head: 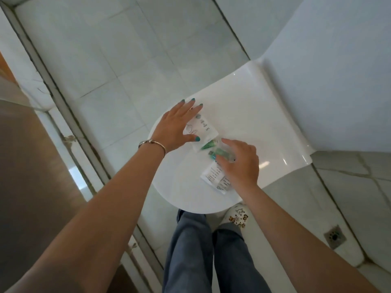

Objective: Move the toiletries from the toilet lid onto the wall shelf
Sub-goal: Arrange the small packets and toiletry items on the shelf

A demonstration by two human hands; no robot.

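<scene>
On the white toilet lid lie several small toiletry packets. A white sachet with grey print lies at the far side, and my left hand rests flat over its left part with fingers spread. A clear packet with a green tube inside lies in the middle. My right hand is over it, fingers curled around its right end. A white printed packet lies nearest me, partly under my right hand. The wall shelf is not in view.
The toilet's white tank stands behind the lid against a pale tiled wall. A brown door or panel is at the left. A floor drain sits at the lower right. My legs and a patterned slipper stand in front of the toilet.
</scene>
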